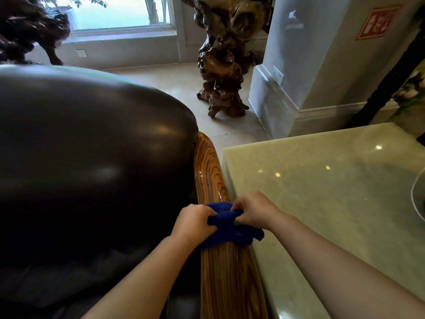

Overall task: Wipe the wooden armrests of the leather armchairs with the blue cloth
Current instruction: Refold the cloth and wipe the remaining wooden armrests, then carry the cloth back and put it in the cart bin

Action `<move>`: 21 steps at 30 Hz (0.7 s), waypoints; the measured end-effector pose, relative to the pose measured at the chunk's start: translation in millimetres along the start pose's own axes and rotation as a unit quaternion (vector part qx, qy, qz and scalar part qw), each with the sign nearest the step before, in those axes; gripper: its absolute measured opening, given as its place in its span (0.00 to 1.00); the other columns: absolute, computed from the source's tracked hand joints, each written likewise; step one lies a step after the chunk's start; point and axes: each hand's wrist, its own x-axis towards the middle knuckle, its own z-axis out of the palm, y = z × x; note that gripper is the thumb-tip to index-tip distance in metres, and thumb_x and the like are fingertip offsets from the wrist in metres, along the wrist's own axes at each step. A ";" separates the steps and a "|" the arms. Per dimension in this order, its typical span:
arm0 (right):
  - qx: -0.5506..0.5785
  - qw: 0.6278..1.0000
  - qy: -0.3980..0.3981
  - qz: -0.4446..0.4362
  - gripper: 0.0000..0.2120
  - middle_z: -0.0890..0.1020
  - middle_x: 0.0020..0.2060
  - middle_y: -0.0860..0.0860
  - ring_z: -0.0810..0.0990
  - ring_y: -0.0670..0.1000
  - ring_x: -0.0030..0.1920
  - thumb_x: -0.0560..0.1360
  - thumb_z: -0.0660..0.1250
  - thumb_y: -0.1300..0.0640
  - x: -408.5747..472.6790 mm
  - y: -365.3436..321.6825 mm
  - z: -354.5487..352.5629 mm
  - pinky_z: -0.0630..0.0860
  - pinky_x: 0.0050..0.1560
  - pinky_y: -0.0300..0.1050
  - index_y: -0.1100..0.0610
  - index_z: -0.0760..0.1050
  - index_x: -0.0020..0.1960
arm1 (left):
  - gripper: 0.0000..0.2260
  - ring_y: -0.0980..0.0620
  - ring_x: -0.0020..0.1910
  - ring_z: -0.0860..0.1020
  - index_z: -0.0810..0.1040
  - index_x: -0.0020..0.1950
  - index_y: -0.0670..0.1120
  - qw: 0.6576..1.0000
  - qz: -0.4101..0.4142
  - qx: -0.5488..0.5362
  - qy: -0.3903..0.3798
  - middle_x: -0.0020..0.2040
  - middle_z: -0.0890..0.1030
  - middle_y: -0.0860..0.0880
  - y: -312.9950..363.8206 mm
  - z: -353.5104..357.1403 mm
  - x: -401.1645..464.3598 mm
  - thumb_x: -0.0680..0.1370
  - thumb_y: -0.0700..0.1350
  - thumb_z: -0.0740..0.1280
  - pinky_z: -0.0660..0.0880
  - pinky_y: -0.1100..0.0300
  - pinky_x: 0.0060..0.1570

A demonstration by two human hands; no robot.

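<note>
A glossy striped wooden armrest (pixel 212 171) runs along the right side of a dark leather armchair (pixel 92 157). A bunched blue cloth (pixel 232 229) lies across the armrest near its middle. My left hand (pixel 195 221) grips the cloth's left part, fingers curled into the fabric. My right hand (pixel 253 211) pinches the cloth's upper right part. Both hands rest on top of the armrest, close together. Part of the cloth hangs over the armrest's right edge.
A pale green stone table (pixel 333 192) stands tight against the armrest's right side. A gnarled root-wood sculpture (pixel 225 65) stands on the tiled floor behind. A white column (pixel 299 65) rises at the back right, with a window (pixel 115 14) at the back left.
</note>
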 end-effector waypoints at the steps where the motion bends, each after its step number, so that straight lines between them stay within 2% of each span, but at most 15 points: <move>1: 0.005 1.000 -0.017 0.002 0.12 0.83 0.42 0.50 0.77 0.47 0.39 0.66 0.73 0.58 -6.1 -1.8 -4.0 0.71 0.37 0.38 0.53 0.81 0.50 | 0.14 0.56 0.51 0.78 0.77 0.58 0.50 0.999 0.003 -0.018 -0.027 0.54 0.80 0.51 2.7 -6.8 -3.7 0.72 0.46 0.69 0.76 0.57 0.55; 4: 0.040 0.999 -0.036 0.009 0.11 0.80 0.38 0.47 0.78 0.44 0.38 0.66 0.73 0.59 -21.7 -7.9 -12.0 0.71 0.34 0.34 0.53 0.81 0.49 | 0.12 0.58 0.46 0.78 0.79 0.53 0.50 0.995 -0.002 -0.075 -0.066 0.50 0.80 0.51 8.5 -28.0 -13.0 0.70 0.45 0.71 0.79 0.59 0.49; 6: 0.074 0.997 -0.021 0.002 0.10 0.79 0.36 0.44 0.77 0.41 0.37 0.66 0.73 0.58 -34.8 -15.8 -27.2 0.70 0.32 0.32 0.52 0.81 0.47 | 0.12 0.57 0.47 0.78 0.79 0.53 0.49 0.993 -0.005 -0.097 -0.062 0.50 0.80 0.52 13.6 -50.5 -20.4 0.69 0.45 0.72 0.78 0.60 0.50; 11: 0.114 0.992 0.023 -0.049 0.10 0.79 0.34 0.41 0.79 0.41 0.38 0.67 0.73 0.53 -75.5 -54.6 -102.4 0.73 0.34 0.31 0.51 0.81 0.48 | 0.12 0.57 0.46 0.80 0.80 0.50 0.52 0.986 -0.020 -0.159 -0.041 0.47 0.81 0.53 37.7 -138.7 -48.7 0.68 0.45 0.74 0.78 0.61 0.49; 13: 0.113 0.990 0.023 -0.075 0.10 0.79 0.35 0.40 0.79 0.40 0.39 0.68 0.72 0.54 -92.7 -77.9 -138.0 0.74 0.34 0.32 0.51 0.80 0.49 | 0.12 0.57 0.45 0.80 0.81 0.49 0.53 0.985 -0.024 -0.169 -0.025 0.46 0.82 0.53 50.4 -178.9 -66.4 0.67 0.45 0.75 0.78 0.61 0.49; 17: 0.091 0.987 0.038 -0.129 0.09 0.80 0.38 0.42 0.80 0.42 0.41 0.68 0.72 0.54 -127.8 -136.3 -196.9 0.76 0.39 0.34 0.50 0.80 0.48 | 0.09 0.56 0.43 0.80 0.81 0.40 0.58 0.985 -0.034 -0.163 0.034 0.41 0.83 0.54 73.8 -250.4 -115.0 0.64 0.47 0.76 0.78 0.61 0.47; 21: 0.072 0.979 0.063 -0.179 0.09 0.83 0.40 0.46 0.81 0.44 0.42 0.66 0.74 0.54 -159.2 -211.2 -240.8 0.79 0.43 0.39 0.50 0.80 0.46 | 0.10 0.58 0.39 0.80 0.80 0.38 0.56 0.980 -0.053 -0.165 0.098 0.39 0.83 0.54 85.5 -322.3 -179.3 0.63 0.45 0.77 0.76 0.64 0.42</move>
